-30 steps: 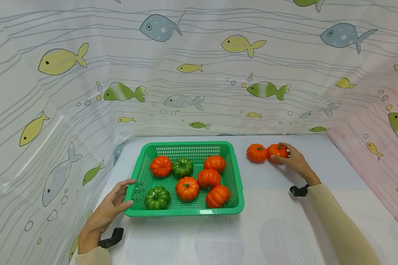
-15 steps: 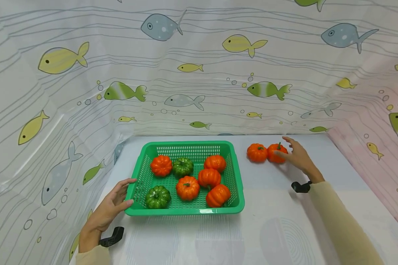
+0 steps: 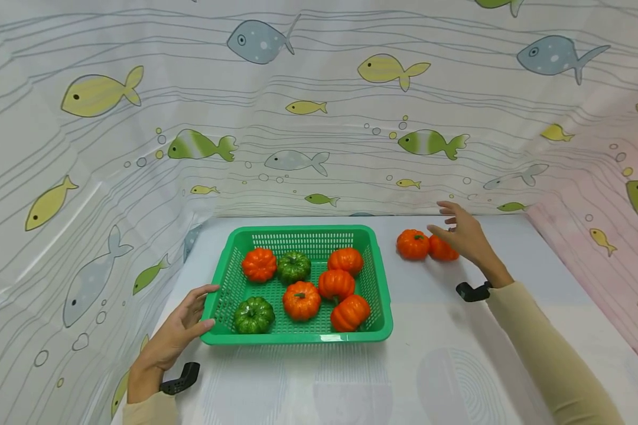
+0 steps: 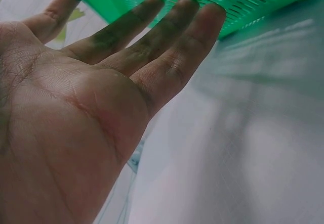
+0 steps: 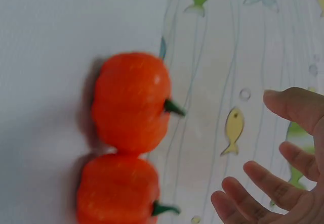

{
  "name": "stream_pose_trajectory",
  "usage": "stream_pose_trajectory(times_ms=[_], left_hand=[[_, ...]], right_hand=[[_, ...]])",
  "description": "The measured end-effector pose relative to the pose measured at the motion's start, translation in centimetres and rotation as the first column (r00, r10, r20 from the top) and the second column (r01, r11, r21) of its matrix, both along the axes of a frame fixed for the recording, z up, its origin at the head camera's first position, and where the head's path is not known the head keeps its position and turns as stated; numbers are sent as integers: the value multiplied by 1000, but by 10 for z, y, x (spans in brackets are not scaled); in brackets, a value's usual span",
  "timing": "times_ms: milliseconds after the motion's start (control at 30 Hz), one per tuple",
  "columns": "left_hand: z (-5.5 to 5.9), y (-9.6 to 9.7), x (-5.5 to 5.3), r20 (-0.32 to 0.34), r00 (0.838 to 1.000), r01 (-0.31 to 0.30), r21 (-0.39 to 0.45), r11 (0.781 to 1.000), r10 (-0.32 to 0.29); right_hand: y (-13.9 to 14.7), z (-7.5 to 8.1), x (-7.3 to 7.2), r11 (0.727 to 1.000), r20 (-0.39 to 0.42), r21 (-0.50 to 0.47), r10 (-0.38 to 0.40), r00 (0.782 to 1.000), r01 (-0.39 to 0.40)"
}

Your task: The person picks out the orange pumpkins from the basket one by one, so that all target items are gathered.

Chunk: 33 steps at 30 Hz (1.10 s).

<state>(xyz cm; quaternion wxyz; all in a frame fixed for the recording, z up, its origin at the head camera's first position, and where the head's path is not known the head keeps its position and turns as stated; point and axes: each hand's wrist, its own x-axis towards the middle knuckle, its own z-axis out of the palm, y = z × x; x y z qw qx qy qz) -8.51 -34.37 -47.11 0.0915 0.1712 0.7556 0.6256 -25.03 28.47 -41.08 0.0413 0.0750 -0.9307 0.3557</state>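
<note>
At the left side of a green plastic basket [image 3: 298, 339] is my left hand [image 3: 172, 330], fingers stretched out against its wall. The left wrist view shows the straight fingertips at the slotted side of the basket, with nothing in the palm. My right hand [image 3: 465, 233] hovers above two orange toy pumpkins on the table, fingers spread and holding nothing. The left one of that pair [image 3: 412, 244] is in full view. Its neighbour, the right pumpkin [image 3: 442, 248], is partly behind the hand; both green stems show in the right wrist view, and the two touch.
Inside the basket lie several orange pumpkins [image 3: 302, 301] and two green ones, a front green pumpkin [image 3: 254, 315] and a back green pumpkin [image 3: 294, 267]. A white table [image 3: 404, 366] carries everything. A fish-patterned curtain [image 3: 319, 130] hangs behind it and at both sides.
My right hand has let go of the right pumpkin, risen off it and shifted slightly left above the pair. The left hand and the basket have stayed in place.
</note>
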Motion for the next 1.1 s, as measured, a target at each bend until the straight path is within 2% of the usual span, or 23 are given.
stream_pose_trajectory(times_ms=[167, 300, 467, 600, 833, 933, 1100], left_hand=[[0, 1, 0, -4, 1000, -2, -10, 1000, 2], [0, 1, -1, -20, 1000, -2, -17, 1000, 2], [-1, 0, -1, -23, 1000, -7, -20, 1000, 6], [-1, 0, 0, -12, 1000, -7, -21, 1000, 7], [0, -1, 1, -24, 1000, -12, -19, 1000, 11], [0, 0, 0, -29, 999, -14, -22, 1000, 13], [-1, 0, 1, -25, 1000, -14, -27, 1000, 13]], right_hand=[[-26, 12, 3, 997, -61, -22, 72, 996, -74], [-46, 18, 6, 989, -113, -43, 138, 984, -144], [-73, 24, 11, 977, -128, -56, 197, 972, -205], [-96, 28, 13, 964, -164, -37, 255, 953, -265], [-133, 31, 12, 926, -235, -26, 359, 903, -376], [-149, 30, 13, 909, -234, -33, 397, 888, -415], [-173, 28, 16, 879, -176, -58, 457, 872, -472]])
